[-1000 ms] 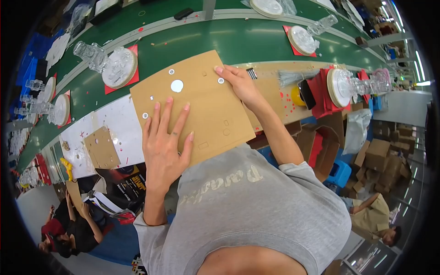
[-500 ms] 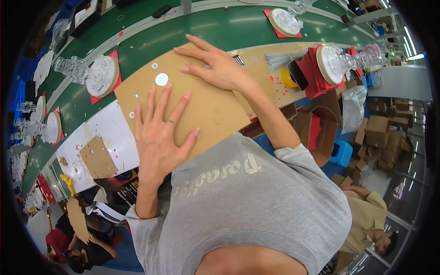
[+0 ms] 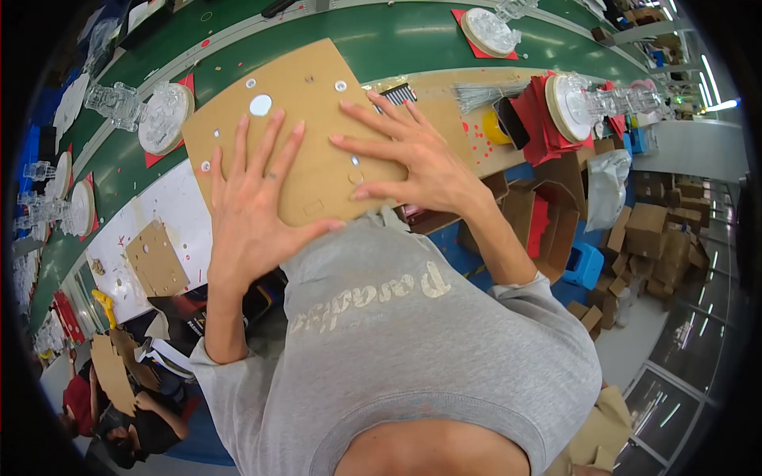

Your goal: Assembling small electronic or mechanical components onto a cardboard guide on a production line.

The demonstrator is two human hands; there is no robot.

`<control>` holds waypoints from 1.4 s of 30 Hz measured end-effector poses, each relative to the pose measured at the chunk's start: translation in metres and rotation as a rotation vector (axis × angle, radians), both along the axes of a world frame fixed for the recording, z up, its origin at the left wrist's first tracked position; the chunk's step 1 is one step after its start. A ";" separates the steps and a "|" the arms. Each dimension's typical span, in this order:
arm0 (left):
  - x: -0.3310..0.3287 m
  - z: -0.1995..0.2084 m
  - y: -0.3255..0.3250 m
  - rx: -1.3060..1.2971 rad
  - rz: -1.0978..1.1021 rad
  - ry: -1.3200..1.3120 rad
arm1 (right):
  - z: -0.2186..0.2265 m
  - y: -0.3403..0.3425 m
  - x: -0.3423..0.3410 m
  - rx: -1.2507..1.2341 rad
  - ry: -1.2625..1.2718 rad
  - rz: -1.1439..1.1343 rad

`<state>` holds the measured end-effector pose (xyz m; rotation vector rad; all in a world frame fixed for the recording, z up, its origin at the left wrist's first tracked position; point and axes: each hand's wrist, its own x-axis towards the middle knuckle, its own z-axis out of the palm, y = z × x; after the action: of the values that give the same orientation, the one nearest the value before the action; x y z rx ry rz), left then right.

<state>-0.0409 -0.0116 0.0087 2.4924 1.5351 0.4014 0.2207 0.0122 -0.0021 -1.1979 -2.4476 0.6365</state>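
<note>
At the left end of the green-topped desk (image 3: 381, 59), a clear faceted column (image 3: 115, 106) lies out from a round white disc (image 3: 165, 119) that sits on a red square sheet (image 3: 188, 82). Nearer the desk's near edge on this side, a white paper sheet (image 3: 178, 208) carries a small brown cardboard panel pierced with holes (image 3: 157, 258); a yellow tool (image 3: 103, 308) lies just beside the paper.

Next comes the left hand (image 3: 250, 208), palm down, fingers spread over the left part of a large tan cardboard sheet (image 3: 309, 135), its thumb along the sheet's near edge. That sheet reaches over the middle of the desk's near edge, close to the grey shirt (image 3: 413, 341); a large round hole (image 3: 260, 105) and smaller ringed ones mark its far part. The right hand (image 3: 429, 165) spreads across its right side, fingers fanned. Neither grip pinches anything.

Just past the right fingertips shows a black-and-white striped piece (image 3: 394, 97). Farther right along the near edge lie a bundle of thin grey sticks (image 3: 490, 96), a yellow round object (image 3: 495, 132) and a stack of red sheets (image 3: 533, 119).
</note>
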 end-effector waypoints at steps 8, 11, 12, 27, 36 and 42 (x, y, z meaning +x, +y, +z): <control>0.003 -0.004 0.004 -0.007 0.010 0.019 | -0.005 -0.012 -0.010 0.222 0.055 0.008; 0.009 -0.005 0.000 0.005 0.022 0.027 | 0.001 -0.018 -0.015 0.227 0.087 -0.001; 0.012 -0.005 -0.003 0.008 0.017 0.028 | 0.004 -0.019 -0.017 0.272 0.043 -0.009; -0.003 -0.002 -0.032 -0.036 0.057 -0.157 | 0.002 0.002 -0.030 0.361 0.179 0.264; -0.008 0.005 -0.026 -0.070 0.098 -0.431 | -0.011 0.006 -0.032 0.311 0.346 0.023; -0.023 -0.005 -0.022 -0.050 0.120 -0.445 | -0.010 0.006 -0.040 0.374 0.138 -0.028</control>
<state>-0.0643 -0.0331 0.0035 2.0888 1.4844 0.8572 0.1810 0.0178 -0.0120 -1.0004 -2.2969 0.2282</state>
